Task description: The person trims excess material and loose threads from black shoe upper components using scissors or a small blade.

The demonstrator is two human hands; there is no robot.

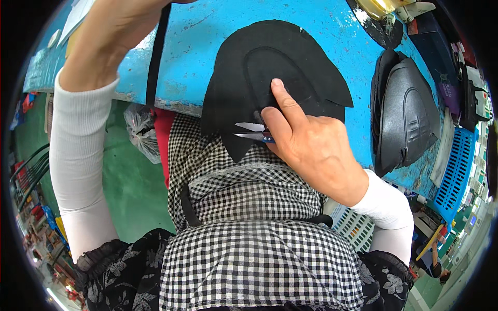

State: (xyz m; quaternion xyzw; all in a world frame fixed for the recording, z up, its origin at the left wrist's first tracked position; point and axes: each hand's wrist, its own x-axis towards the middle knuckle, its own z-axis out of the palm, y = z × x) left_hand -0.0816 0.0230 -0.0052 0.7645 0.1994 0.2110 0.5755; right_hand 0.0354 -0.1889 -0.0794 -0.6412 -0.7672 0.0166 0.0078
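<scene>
A black rounded piece of sheet material point(275, 36) with a stitched or embossed arch lies on the blue table and hangs over its near edge. My right hand point(311, 140) rests over it, index finger stretched out on the arch. Tucked in that hand is a pair of thread snips point(251, 131), with blades apart and pointing left beside the piece's near end. My left hand point(137, 15) is at the upper left, mostly cut off by the frame's top edge, so its fingers are hidden. A black strap point(157, 59) runs down from beside it over the table edge.
Stacked black shaped pieces point(407, 114) lie at the right of the blue table point(187, 67). Blue point(456, 168) and white point(353, 228) plastic baskets stand beyond and below. A clear plastic bag point(142, 133) hangs under the table edge. Another person point(434, 264) is far right.
</scene>
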